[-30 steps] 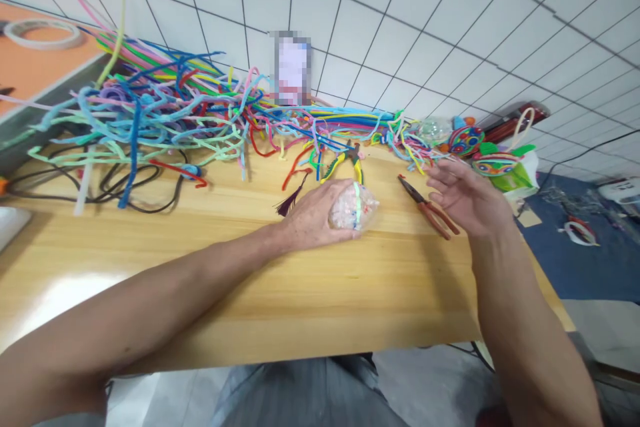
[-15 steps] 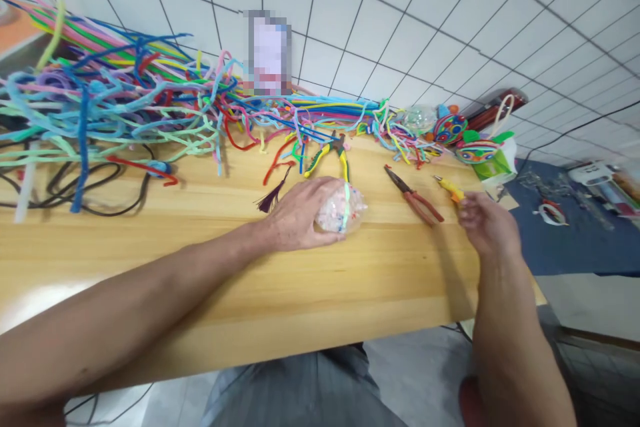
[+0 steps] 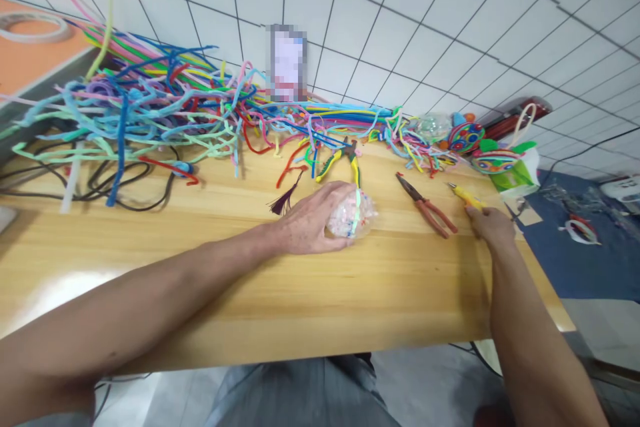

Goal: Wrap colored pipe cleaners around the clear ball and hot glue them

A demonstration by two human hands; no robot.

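Note:
A clear, roundish plastic ball (image 3: 367, 217) with a pale green strip around it and coloured bits inside sits on the wooden table. My left hand (image 3: 313, 220) is wrapped round its left side. At the right, my right hand (image 3: 493, 225) has its fingers closed at the back end of a yellow tool (image 3: 467, 196) with a narrow grey tip pointing left. The tool lies low over the table. Red-handled pliers (image 3: 427, 205) lie between the two hands. Just behind the ball are yellow-and-green-handled cutters (image 3: 347, 157), and a dark tassel (image 3: 285, 200) lies behind my left hand.
Tangled pipe cleaners (image 3: 165, 113) line the back of the table (image 3: 300, 307) against the tiled wall. Colourful fish-like ornaments (image 3: 496, 159) stand at the back right. A black cable (image 3: 130, 197) loops at the left, near a tape roll (image 3: 35, 28) on an orange surface.
The view has shifted a little left, so things sit further right in it. My right hand has drawn back slightly, baring more of the yellow tool. My left hand stays on the ball.

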